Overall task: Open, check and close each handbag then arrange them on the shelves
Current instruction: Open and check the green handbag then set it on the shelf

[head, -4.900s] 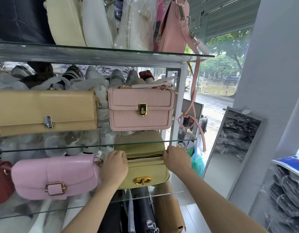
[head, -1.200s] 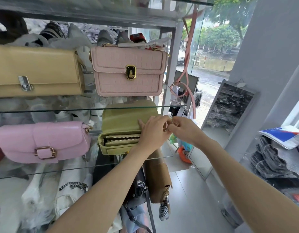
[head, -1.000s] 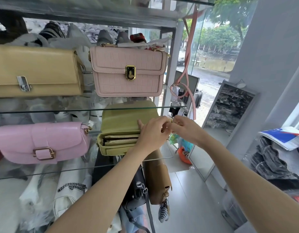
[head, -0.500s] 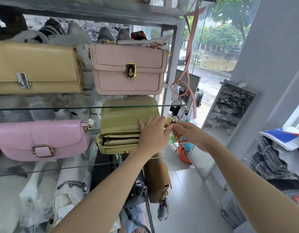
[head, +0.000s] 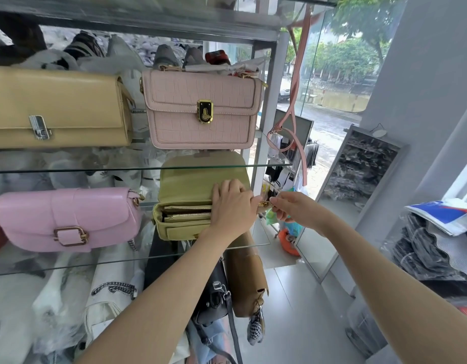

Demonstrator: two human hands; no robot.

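A yellow-green handbag [head: 185, 185] lies on the lower glass shelf [head: 69, 264] with its flap raised and gold-zipped compartments showing. My left hand [head: 232, 208] rests over the bag's right end, fingers bent across its top edge. Just to the right, my right hand [head: 290, 208] pinches a small gold zipper pull [head: 264, 204] at the bag's right end. A bright pink bag [head: 67, 219] sits left of it. On the shelf above stand a pale pink croc-pattern bag [head: 201, 109] and a long tan bag [head: 56, 109].
The glass shelf above [head: 96, 169] overhangs the green bag closely. A metal post [head: 266, 106] and a hanging pink strap [head: 295, 101] stand to the right. Below hang a brown bag [head: 247, 282] and a black bag [head: 216, 295]. Wrapped stock lies at the far right [head: 432, 248].
The flap that hung shut with its gold clasp is now raised, exposing the zips. Both hands shifted to the bag's right end, and the right hand drew the zipper pull slightly rightward.
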